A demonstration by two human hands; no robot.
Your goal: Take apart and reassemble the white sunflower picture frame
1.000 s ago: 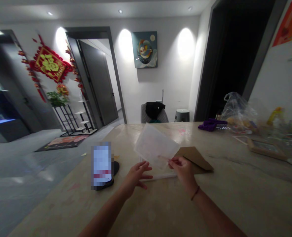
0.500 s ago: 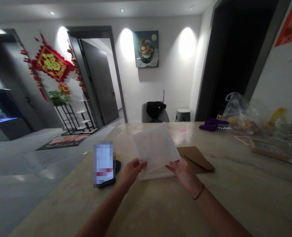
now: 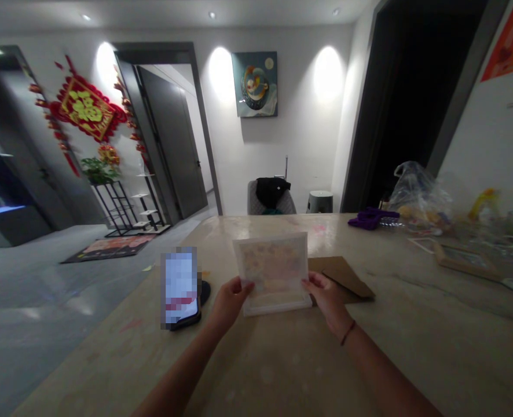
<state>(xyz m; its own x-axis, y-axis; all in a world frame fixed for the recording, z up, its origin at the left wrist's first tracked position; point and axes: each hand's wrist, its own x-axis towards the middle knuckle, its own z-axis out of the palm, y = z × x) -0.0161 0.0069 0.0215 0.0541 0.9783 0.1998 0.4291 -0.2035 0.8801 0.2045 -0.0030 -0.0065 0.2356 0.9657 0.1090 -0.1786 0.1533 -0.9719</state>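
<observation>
The translucent sheet [image 3: 274, 263] stood nearly upright just above the surface [image 3: 282, 370], its long edges level and a faint orange pattern showing through it. Its lower edge met a white strip [image 3: 278, 307] lying on the surface (whether that strip was part of the sheet or a separate flat piece under it could not be told). The left hand [image 3: 228, 300] had closed on the sheet's lower left corner, thumb in front and fingers behind, and the right hand [image 3: 328, 296] pinched the lower right corner the same way. By my reading, the step in hand was squaring the sheet up between both hands; any lowering from there would have called for keeping both corners even so that the thin sheet did not buckle.

A brown card envelope [image 3: 343, 277] lay just behind the right hand, and a phone on a stand [image 3: 180, 288] was near the left hand. A plastic bag [image 3: 417, 194] and a wooden frame [image 3: 465, 260] sat well apart, to the right.
</observation>
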